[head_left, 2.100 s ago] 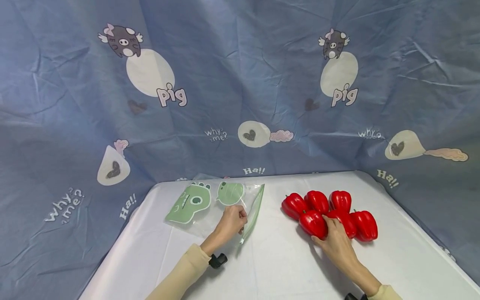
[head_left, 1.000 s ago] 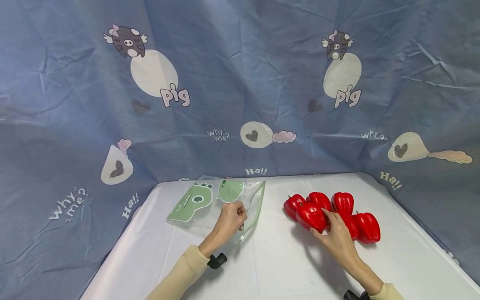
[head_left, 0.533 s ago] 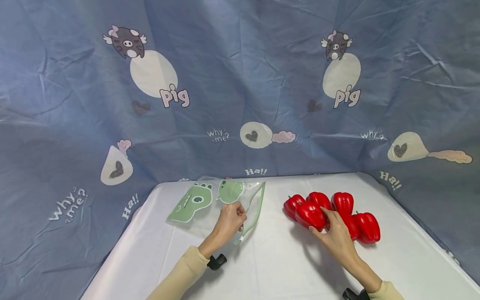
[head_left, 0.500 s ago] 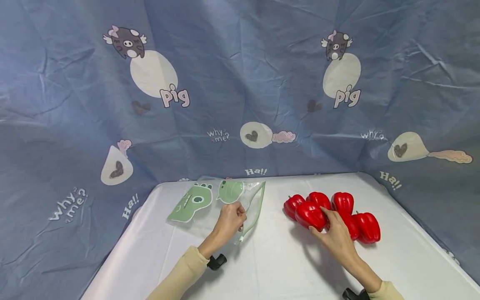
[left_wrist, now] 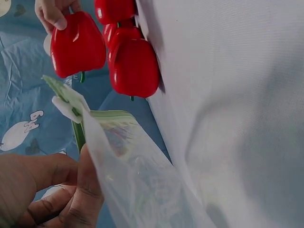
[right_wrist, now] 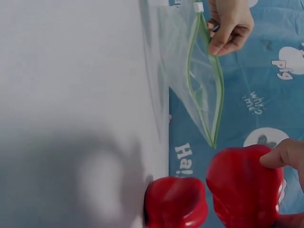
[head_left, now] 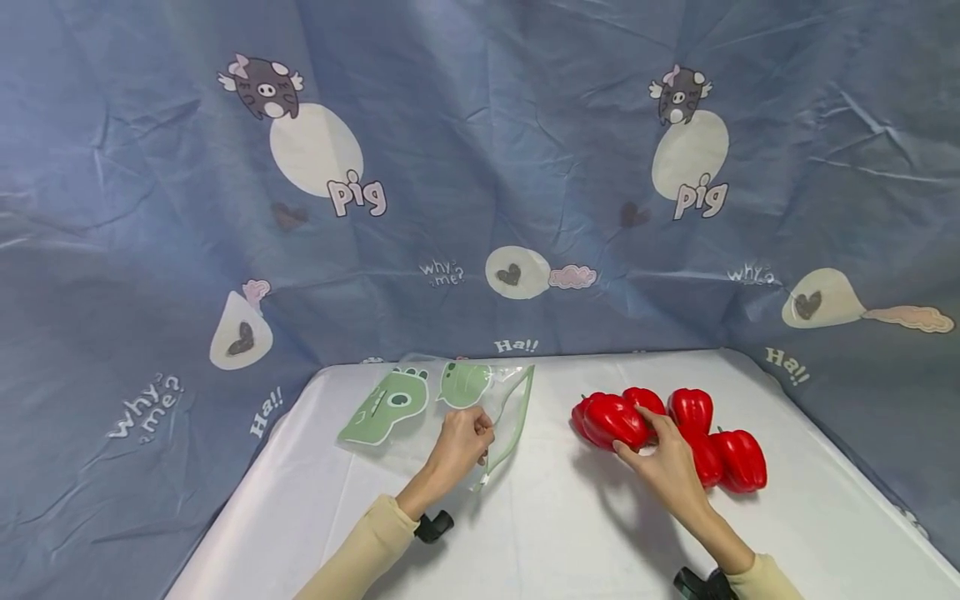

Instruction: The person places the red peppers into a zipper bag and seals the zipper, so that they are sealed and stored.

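My left hand [head_left: 459, 442] pinches the upper edge of a clear zip bag [left_wrist: 137, 185] printed with green cartoon figures. The bag lies on the left half of the table, its green-edged mouth [right_wrist: 219, 90] parted and facing right, with a white slider at one end. In my right hand [head_left: 667, 454] is a red bell pepper [head_left: 617, 419], gripped between thumb and fingers and lifted off the table. In the right wrist view this pepper [right_wrist: 244, 185] appears close to the camera, with the bag mouth beyond it.
Several more red bell peppers [head_left: 741, 460] sit grouped on the white-covered table [head_left: 555, 517], behind and right of the held one. A blue cloth [head_left: 420, 317] with pig prints hangs behind the table's far edge.
My right hand has raised the front bell pepper off the table and moved it slightly left and away. My left hand has lifted the bag's edge, and the mouth has widened.
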Demonstrator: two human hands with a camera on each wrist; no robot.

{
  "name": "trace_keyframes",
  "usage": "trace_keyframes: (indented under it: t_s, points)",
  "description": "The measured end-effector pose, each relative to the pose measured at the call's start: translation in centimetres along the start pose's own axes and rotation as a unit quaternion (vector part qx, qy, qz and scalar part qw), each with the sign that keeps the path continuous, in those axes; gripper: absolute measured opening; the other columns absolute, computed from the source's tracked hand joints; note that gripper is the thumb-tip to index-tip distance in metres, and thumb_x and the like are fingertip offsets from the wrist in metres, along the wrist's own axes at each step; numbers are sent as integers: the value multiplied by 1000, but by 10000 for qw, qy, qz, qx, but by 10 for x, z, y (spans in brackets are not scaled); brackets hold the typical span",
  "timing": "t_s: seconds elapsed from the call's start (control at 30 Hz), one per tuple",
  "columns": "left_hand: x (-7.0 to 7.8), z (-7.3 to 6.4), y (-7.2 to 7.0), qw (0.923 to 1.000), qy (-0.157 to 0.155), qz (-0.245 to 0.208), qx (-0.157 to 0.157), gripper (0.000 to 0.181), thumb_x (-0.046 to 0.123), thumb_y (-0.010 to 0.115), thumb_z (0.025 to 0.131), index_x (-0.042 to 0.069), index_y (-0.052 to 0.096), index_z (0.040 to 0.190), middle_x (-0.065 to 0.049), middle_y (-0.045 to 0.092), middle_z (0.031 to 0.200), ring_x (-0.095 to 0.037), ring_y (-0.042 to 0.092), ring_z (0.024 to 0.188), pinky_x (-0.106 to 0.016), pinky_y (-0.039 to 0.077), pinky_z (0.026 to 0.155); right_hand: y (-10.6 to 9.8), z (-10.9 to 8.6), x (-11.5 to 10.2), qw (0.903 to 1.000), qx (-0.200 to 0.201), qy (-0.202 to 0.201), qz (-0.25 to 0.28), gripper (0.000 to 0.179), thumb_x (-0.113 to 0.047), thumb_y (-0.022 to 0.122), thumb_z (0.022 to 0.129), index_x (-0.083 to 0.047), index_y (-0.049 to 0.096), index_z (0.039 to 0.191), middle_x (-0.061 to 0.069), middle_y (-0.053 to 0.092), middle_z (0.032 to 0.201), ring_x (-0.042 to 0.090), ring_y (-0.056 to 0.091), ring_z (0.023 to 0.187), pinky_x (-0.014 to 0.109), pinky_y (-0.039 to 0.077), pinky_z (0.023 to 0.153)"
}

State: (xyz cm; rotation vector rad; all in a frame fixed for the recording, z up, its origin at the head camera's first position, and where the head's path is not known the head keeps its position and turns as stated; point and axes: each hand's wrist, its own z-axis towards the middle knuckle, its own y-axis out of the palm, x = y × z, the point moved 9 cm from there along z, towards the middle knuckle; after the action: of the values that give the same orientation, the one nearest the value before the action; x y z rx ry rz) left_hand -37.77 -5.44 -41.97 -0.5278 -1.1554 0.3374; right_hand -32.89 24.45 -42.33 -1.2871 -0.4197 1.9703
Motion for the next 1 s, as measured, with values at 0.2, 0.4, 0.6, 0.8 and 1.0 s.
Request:
trace_keyframes:
  t_s: [0.2,0.4,0.6,0.8,1.0]
  points:
    - [2,0,1,10000,-5,23,11,8,-4,56,84,-4,63,81,-10,61,62,-9,54,39,-23,47,40,4,4,4,9976,-251,525,362,71,-25,76,79,-2,46,139,19,54,127,35,59,105,49,54,83]
    - [1,0,1,10000,-12,38,-41,8,-4,56,84,-3,64,81,-4,59,60,-9,55,40,-22,47,41,6,9,3,9943,-357,771,650,68,-29,75,81,-7,46,139,16,55,130,34,57,111,47,55,83]
    - [3,0,-3,10000,24,90,21,7,-4,57,84,-4,64,82,-4,59,60,-11,56,40,-22,47,41,11,15,-7,9934,-432,667,823,67,-28,75,82,-6,47,138,16,55,131,34,57,113,47,54,87]
    - [5,0,-4,9999,39,158,5,7,-3,57,84,-3,64,83,-5,59,61,-9,56,40,-21,47,41,21,18,-17,9926,-576,613,875,64,-25,75,81,-9,49,137,14,57,128,30,57,111,45,53,87]
    - [7,-2,-3,9999,61,115,-43,8,-5,57,84,-1,63,81,-15,63,64,-10,56,40,-21,47,41,36,18,-30,9909,-679,475,1061,66,-22,78,78,-9,51,136,15,59,126,30,58,109,44,54,84]
